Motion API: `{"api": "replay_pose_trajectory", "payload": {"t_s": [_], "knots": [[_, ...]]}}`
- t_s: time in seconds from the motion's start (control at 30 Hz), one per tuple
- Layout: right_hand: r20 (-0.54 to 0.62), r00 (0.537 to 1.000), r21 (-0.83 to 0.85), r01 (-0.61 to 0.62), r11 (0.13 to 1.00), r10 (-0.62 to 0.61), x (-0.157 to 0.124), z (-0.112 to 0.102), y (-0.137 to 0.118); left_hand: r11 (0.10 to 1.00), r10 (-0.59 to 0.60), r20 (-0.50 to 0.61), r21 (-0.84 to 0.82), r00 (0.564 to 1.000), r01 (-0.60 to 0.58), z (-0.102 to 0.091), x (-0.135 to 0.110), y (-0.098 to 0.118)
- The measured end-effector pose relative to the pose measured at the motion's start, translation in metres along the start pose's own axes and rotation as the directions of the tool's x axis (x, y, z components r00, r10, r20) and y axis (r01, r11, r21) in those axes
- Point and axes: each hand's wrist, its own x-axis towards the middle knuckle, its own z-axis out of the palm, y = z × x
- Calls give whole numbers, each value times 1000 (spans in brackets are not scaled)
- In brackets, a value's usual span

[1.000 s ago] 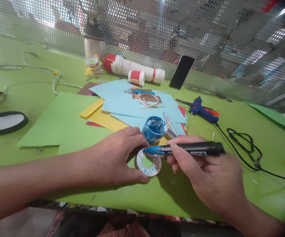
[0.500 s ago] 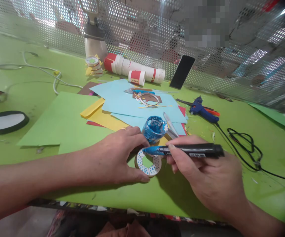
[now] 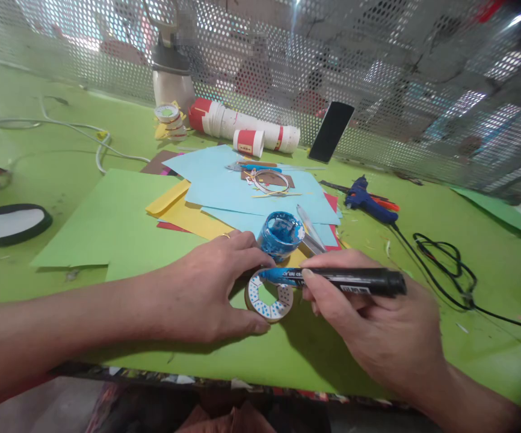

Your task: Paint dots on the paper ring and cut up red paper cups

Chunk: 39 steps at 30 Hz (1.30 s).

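Note:
A white ring (image 3: 270,311) speckled with blue dots and crossed by dark lines lies on the green tabletop; green shows through its middle. My left hand (image 3: 201,285) steadies it, thumb at the near edge and fingers at the far edge. A black marker (image 3: 355,281) with a blue-stained front end is pinched in my right hand (image 3: 378,328). Its tip meets the ring's upper left part, though I cannot tell whether it touches or hovers. Just beyond the ring stands an open jar (image 3: 280,243) smeared with blue paint.
Coloured paper sheets (image 3: 224,186) lie beyond my hands, with pens and a wire loop on top. At right are a blue glue gun (image 3: 369,201) and its black cord. Stacked paper cups (image 3: 242,123), a phone (image 3: 331,132) and a spray bottle (image 3: 172,78) line the perforated screen.
The marker's rear end has dipped slightly, its tip staying near the same part of the ring. The whole view has shifted a little. Both hands keep their hold.

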Motion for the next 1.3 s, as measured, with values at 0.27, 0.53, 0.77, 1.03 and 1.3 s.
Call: {"api": "replay_pose_trajectory", "payload": {"t_s": [0.27,0.53,0.77,1.03,1.3], "knots": [[-34,999,-22,7,1000,-8,0,0,1,1000,0,-18,-14,1000,0,3,1,-3],[-37,999,-43,15,999,-17,0,0,0,1000,8,-25,-15,1000,-8,3,2,-3],[-57,998,20,22,1000,-21,-3,0,1,1000,-12,-28,-19,1000,11,3,3,-3],[-105,994,52,47,998,-41,-5,-3,4,999,-43,-11,-21,999,43,3,3,-2],[-110,994,29,31,999,-27,-4,1,8,998,-49,-4,-25,999,49,3,3,-4]]}}
